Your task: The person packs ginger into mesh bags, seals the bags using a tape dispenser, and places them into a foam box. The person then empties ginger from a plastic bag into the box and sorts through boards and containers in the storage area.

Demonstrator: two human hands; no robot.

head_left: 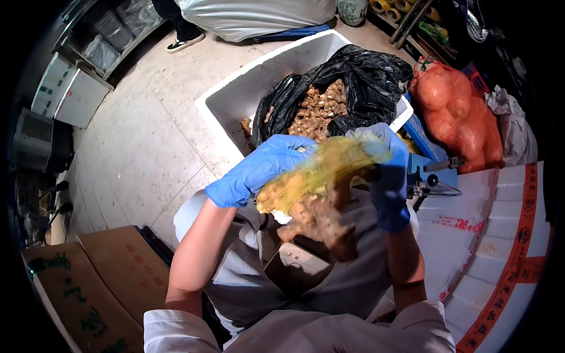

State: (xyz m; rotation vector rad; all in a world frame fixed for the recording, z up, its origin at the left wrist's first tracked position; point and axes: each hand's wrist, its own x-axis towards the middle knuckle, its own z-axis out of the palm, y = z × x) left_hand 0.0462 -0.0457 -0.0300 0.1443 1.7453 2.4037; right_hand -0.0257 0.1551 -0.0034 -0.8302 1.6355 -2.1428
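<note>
Head view: hands hold yellow mesh over ginger.

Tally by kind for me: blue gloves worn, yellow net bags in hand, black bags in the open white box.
Blue gloves: 2
Yellow net bag: 1
Black bag: 1
Total: 4

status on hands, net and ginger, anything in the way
Left hand gripping net. Right hand at net's other end, grip unclear. Ginger blurred, showing below net. Nothing visibly blocking either hand.
</note>
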